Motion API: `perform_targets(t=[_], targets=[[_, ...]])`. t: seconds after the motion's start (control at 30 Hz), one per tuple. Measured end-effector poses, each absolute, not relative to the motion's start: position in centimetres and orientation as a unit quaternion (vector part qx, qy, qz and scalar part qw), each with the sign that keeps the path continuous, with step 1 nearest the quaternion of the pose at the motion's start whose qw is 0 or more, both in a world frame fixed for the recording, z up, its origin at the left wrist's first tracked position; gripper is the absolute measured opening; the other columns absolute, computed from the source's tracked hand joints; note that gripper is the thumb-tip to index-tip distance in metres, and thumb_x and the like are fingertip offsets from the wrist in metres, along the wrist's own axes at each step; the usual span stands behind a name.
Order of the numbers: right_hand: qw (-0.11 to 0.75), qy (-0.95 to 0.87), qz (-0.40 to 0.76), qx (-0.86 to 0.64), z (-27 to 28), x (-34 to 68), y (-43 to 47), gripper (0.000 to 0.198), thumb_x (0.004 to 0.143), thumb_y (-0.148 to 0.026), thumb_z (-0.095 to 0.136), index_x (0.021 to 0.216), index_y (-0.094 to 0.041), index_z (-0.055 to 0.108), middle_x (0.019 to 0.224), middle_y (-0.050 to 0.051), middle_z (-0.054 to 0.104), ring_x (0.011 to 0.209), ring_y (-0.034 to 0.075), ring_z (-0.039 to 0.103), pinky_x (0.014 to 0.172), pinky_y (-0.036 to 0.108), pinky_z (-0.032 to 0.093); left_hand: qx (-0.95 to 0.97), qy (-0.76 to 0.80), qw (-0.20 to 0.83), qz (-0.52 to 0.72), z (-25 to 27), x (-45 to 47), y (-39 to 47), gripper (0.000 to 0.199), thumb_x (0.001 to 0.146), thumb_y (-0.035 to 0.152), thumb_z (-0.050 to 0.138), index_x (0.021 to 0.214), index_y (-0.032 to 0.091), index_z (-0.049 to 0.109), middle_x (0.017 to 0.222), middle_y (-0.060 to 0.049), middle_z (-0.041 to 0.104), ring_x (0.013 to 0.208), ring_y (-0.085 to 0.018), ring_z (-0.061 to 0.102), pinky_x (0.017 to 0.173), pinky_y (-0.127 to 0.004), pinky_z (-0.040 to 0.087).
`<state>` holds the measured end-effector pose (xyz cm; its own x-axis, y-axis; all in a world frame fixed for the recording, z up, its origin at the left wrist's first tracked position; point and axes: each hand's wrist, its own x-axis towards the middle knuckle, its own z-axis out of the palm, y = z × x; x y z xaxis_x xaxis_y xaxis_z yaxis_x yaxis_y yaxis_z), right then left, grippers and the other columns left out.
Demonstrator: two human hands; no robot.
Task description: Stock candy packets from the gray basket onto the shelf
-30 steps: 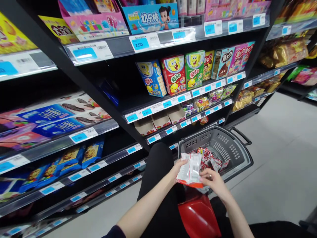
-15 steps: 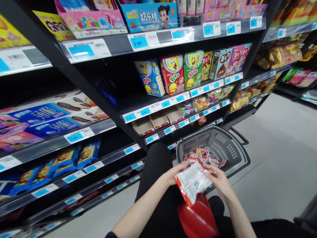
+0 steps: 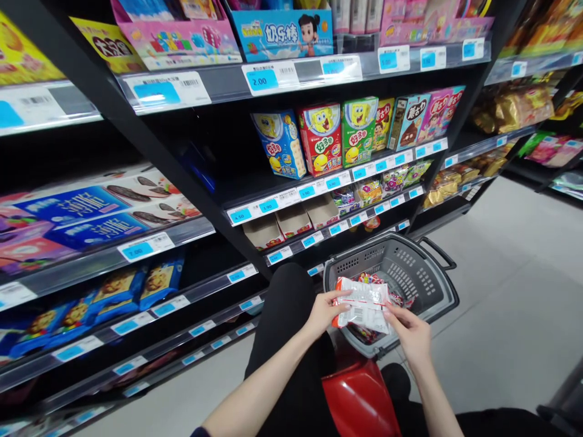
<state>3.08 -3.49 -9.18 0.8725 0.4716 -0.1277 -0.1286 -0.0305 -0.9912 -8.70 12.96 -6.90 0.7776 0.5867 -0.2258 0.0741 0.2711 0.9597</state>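
Note:
Between my two hands is a white and red snack packet [image 3: 364, 303], its printed back with a barcode turned up. My left hand [image 3: 327, 311] grips its left end, thumb on top. At the right end, my right hand [image 3: 407, 325] pinches the edge between thumb and fingers. The packet is held over the near part of a grey shopping basket [image 3: 432, 285]. Several red and white wrapped sweets [image 3: 401, 297] lie inside the basket, partly hidden by the packet.
A shiny red object [image 3: 359, 400] lies between my legs, close to the basket. Shelves on the left hold biscuit boxes [image 3: 321, 139], blue bags [image 3: 161, 282] and open cartons [image 3: 294, 220]. Grey floor [image 3: 514, 261] stretches to the right of the basket.
The packet has moved up and forward over the basket and turned from slanted to nearly level. Both hands have kept hold of it, and more of the red object shows.

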Motion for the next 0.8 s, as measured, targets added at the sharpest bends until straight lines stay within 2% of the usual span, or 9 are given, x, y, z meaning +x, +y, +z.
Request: perform_targets(t=[0.13, 0.27, 0.4, 0.6, 0.8], targets=[[0.675, -0.164, 0.262, -0.670, -8.4, 3.4, -3.8, 0.034, 0.060, -0.036, 0.071, 0.089, -0.018, 0.069, 0.084, 0.008, 0.071, 0.079, 0.025, 0.065, 0.077, 0.040, 0.051, 0.637, 0.311, 0.674, 0.208, -6.1, -8.8, 13.0, 0.020, 0.054, 0.028, 0.073, 0.066, 0.012, 0.071, 0.067, -0.007, 0.069, 0.065, -0.019, 0.061, 0.062, -0.026, 0.045], [0.673, -0.210, 0.329, -0.628, -7.5, 3.8, -4.1, 0.047, 0.059, -0.032, 0.072, 0.104, -0.020, 0.063, 0.082, 0.005, 0.071, 0.073, 0.022, 0.065, 0.069, 0.035, 0.053, 0.634, 0.308, 0.672, 0.226, -6.3, -8.8, 13.3, 0.013, 0.056, 0.026, 0.071, 0.059, 0.013, 0.068, 0.060, -0.004, 0.066, 0.057, -0.014, 0.057, 0.057, -0.022, 0.041], [0.663, -0.205, 0.300, -0.655, -7.4, 3.8, -4.1, 0.037, 0.056, -0.031, 0.074, 0.090, -0.019, 0.069, 0.070, 0.004, 0.071, 0.062, 0.019, 0.063, 0.060, 0.032, 0.053, 0.592, 0.299, 0.718, 0.214, -6.8, -8.7, 13.4, 0.017, 0.053, 0.027, 0.073, 0.055, 0.012, 0.064, 0.053, -0.001, 0.062, 0.049, -0.011, 0.051, 0.051, -0.020, 0.037], [0.652, -0.232, 0.210, -0.691, -6.8, 3.1, -4.1, 0.019, 0.060, -0.032, 0.070, 0.072, -0.018, 0.071, 0.074, 0.007, 0.070, 0.066, 0.021, 0.063, 0.063, 0.034, 0.051, 0.551, 0.297, 0.757, 0.189, -7.1, -8.7, 13.2, 0.024, 0.051, 0.031, 0.074, 0.054, 0.011, 0.061, 0.053, -0.001, 0.060, 0.047, -0.010, 0.049, 0.049, -0.020, 0.036], [0.662, -0.196, 0.207, -0.694, -7.1, 3.1, -3.7, 0.022, 0.066, -0.037, 0.064, 0.072, -0.017, 0.064, 0.068, 0.004, 0.065, 0.064, 0.018, 0.058, 0.062, 0.029, 0.047, 0.580, 0.280, 0.741, 0.189, -7.9, -8.7, 13.3, 0.024, 0.054, 0.032, 0.073, 0.057, 0.011, 0.061, 0.055, -0.001, 0.060, 0.051, -0.011, 0.050, 0.052, -0.021, 0.036]])
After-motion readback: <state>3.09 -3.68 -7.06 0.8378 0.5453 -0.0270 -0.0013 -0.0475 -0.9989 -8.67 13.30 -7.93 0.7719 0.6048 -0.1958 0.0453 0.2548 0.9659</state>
